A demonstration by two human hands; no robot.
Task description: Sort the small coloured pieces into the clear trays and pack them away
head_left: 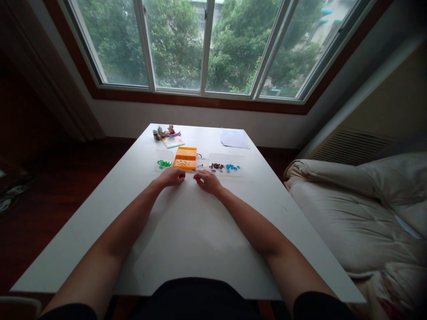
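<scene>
My left hand (172, 176) rests on the white table with its fingers curled together, just in front of an orange open box (186, 154) with small pale pieces in its near part. Facing it across a small gap is my right hand (207, 180), its fingers also bent and closed. Anything held in either hand is too small to make out. Beyond my left hand lie green pieces (164, 163) in a clear tray. Dark brown pieces (216, 166) and blue pieces (232, 167) sit in clear compartments past my right hand.
Small colourful figures (163, 132) and a pastel card (173, 141) occupy the table's far left. White sheets of paper (234, 138) lie at the far right. A cream sofa (340, 213) stands right of the table (187, 240), and a window (203, 49) is behind it.
</scene>
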